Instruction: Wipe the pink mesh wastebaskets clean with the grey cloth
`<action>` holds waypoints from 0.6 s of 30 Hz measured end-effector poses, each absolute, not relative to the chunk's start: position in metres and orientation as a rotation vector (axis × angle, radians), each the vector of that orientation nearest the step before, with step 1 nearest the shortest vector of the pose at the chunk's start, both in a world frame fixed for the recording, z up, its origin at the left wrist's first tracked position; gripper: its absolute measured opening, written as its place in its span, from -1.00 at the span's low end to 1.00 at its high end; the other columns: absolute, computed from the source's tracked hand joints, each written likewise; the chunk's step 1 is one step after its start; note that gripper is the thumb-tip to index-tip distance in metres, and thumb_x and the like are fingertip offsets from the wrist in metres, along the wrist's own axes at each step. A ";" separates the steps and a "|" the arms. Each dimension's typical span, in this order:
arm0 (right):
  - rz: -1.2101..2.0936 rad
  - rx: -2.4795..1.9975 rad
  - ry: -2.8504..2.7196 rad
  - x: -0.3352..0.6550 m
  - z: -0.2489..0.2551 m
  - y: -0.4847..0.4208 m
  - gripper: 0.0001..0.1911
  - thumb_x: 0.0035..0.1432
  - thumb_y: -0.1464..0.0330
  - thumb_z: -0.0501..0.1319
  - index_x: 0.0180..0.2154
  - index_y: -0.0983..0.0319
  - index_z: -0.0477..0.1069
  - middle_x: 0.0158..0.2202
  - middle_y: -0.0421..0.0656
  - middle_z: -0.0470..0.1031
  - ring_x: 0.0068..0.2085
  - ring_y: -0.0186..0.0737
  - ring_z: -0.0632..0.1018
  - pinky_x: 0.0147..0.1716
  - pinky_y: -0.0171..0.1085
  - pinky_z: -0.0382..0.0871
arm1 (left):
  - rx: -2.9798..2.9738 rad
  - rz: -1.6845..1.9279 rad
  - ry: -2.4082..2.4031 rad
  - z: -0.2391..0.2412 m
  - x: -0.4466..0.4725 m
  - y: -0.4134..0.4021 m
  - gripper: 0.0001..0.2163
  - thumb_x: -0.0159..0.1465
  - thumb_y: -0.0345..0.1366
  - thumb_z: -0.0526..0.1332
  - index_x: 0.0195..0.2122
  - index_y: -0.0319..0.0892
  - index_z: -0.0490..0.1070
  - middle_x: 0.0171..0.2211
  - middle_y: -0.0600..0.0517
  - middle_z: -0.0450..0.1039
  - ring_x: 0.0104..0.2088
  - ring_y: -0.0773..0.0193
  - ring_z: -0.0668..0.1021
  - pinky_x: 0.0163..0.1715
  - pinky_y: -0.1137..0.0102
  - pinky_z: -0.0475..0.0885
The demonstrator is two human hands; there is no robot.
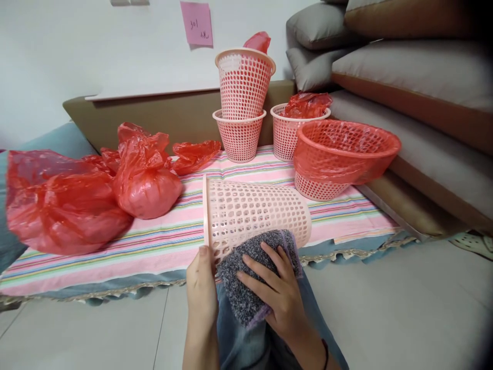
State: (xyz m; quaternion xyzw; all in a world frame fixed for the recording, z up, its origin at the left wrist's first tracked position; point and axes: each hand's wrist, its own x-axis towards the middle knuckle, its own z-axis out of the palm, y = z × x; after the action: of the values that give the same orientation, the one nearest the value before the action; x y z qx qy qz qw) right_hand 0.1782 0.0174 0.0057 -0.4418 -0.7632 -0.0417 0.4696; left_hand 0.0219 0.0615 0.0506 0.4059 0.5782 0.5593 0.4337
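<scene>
Left hand (pixel 201 282) grips the basket (pixel 258 208) by its rim near the sheet's (pixel 162 252) front edge; right hand (pixel 283 298) holds the cloth (pixel 235 277) against the side. Brace firmly; press evenly.

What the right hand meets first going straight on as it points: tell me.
The right hand lies on the grey cloth; past that, the basket on its side looks first in line, though depth is unclear.
</scene>
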 end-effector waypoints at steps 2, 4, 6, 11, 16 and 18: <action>-0.127 -1.095 -1.898 0.195 -0.002 0.020 -0.55 0.46 0.28 -0.10 0.15 0.08 0.48 0.25 -0.26 0.48 0.44 -0.05 0.18 0.44 0.01 -0.08 | 0.914 1.385 1.400 0.054 0.022 0.064 -0.31 0.16 0.37 0.17 -0.21 -0.28 0.58 -0.37 -0.14 0.62 -0.34 0.04 0.64 -0.30 0.23 0.57; -0.155 -1.133 -1.860 0.214 -0.012 0.023 -0.56 0.45 0.27 -0.07 0.17 0.10 0.46 0.27 -0.19 0.45 0.45 0.01 0.16 0.43 0.10 -0.07 | 0.852 1.371 1.381 0.056 0.020 0.065 -0.30 0.16 0.36 0.18 -0.18 -0.29 0.58 -0.35 -0.15 0.63 -0.31 0.01 0.66 -0.27 0.20 0.59; -0.157 -1.187 -1.766 0.232 -0.022 0.025 -0.57 0.43 0.27 -0.03 0.20 0.10 0.43 0.29 -0.13 0.43 0.44 0.09 0.17 0.40 0.21 -0.02 | 0.852 1.356 1.364 0.057 0.019 0.062 -0.30 0.18 0.35 0.18 -0.17 -0.29 0.59 -0.31 -0.17 0.64 -0.24 -0.02 0.67 -0.18 0.18 0.59; -0.055 -1.318 -1.439 0.260 -0.032 0.028 -0.55 0.36 0.35 0.03 0.21 0.05 0.42 0.28 -0.09 0.43 0.40 0.17 0.25 0.28 0.40 0.15 | 1.047 1.300 1.387 0.055 0.020 0.043 -0.30 0.23 0.34 0.12 -0.15 -0.28 0.63 -0.23 -0.18 0.66 -0.14 -0.06 0.67 -0.03 0.18 0.57; -0.115 -1.342 -1.187 0.257 -0.015 0.039 -0.50 0.26 0.48 0.08 0.17 0.06 0.46 0.22 -0.08 0.49 0.29 0.10 0.43 0.27 0.37 0.21 | 1.190 1.220 1.353 0.041 0.031 0.011 -0.34 0.28 0.32 0.03 -0.18 -0.15 0.69 -0.24 -0.15 0.68 -0.12 -0.14 0.68 0.00 0.11 0.57; -0.142 -1.348 -1.203 0.244 0.000 0.040 -0.51 0.26 0.46 0.09 0.16 0.06 0.47 0.22 -0.08 0.49 0.31 0.12 0.40 0.27 0.34 0.22 | 1.263 1.239 1.328 0.032 0.037 0.000 -0.37 0.28 0.31 0.00 -0.20 -0.05 0.71 -0.21 -0.11 0.69 -0.06 -0.16 0.66 0.07 0.10 0.53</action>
State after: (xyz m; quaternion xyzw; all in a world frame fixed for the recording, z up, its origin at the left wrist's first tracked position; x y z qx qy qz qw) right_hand 0.2439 0.0404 0.0004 -0.5855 -0.5224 -0.0616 0.6168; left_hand 0.0370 -0.0004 0.0320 0.5105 0.5368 0.5008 0.4478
